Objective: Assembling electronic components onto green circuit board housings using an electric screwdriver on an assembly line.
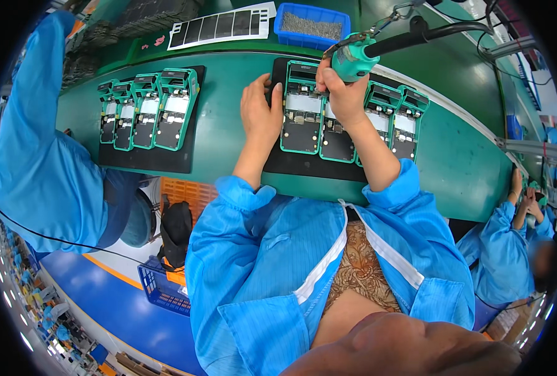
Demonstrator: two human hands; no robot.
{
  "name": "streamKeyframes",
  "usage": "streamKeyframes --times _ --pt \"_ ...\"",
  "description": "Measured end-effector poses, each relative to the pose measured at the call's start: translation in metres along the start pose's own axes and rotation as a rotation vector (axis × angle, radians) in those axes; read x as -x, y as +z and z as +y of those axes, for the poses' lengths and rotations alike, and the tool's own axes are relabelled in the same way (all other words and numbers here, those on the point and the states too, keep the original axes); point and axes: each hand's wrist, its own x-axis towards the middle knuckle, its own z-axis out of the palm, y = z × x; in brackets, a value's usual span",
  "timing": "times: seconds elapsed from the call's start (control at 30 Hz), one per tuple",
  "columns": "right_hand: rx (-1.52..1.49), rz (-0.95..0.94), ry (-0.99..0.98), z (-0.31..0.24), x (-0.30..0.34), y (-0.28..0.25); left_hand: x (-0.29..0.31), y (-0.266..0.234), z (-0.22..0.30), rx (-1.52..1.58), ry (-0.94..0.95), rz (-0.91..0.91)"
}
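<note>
Grip: right hand (344, 94) wraps round the green hand tool (355, 57), over the far part of a row of green-framed units (338, 146); working tip hidden from where I stand.
Free palm: left hand (261, 116) holds nothing, fingers half bent, beside the outer edge of the leftmost unit (301, 119) (thumb touching? can't tell).
Mat: units lie side by side on the black mat (288, 164) in front of the person, insides exposed.
Exposed insides: could get scratched, likely cause a tip landing off-line and skidding.
Unit spacing: tight; no clamp visible, left hand not gripping, so a sideways push might knock one unit into the next.
Black bar: bar (422, 39) and chain (400, 11) seem to reach the tool; a tug there could spoil the aim.
Tray: blue tray (306, 41) of small metal pieces (313, 26) sits just behind; a bumped wall may scatter bits into the frames.
</note>
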Motion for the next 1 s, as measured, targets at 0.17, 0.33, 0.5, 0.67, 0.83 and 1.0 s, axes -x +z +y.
streamKeyframes --times 0.17,0.33,0.5,0.67,0.83,1.0 --pt "0.025 0.033 -0.043 -0.005 -0.003 0.004 -0.002 -0.003 -0.002 0.041 -0.044 -0.008" --pt "-0.107 0.17 -0.112 -0.042 0.001 -0.017 -0.005 -0.029 0.016 -0.228 -0.117 -0.347" --pt "-0.138 0.149 -0.152 -0.108 0.036 -0.055 0.0 -0.036 0.014 -0.187 -0.083 -0.611" --pt "-0.151 0.223 -0.119 -0.125 0.065 -0.074 0.002 -0.019 0.045 0.122 -0.241 -0.79" --pt "0.032 0.273 -0.032 -0.119 0.075 -0.046 0.032 0.046 0.058 0.475 -0.326 -1.078" --pt "0.151 0.264 -0.085 -0.049 0.048 0.053 0.027 0.16 -0.08 1.007 -0.115 -1.176"
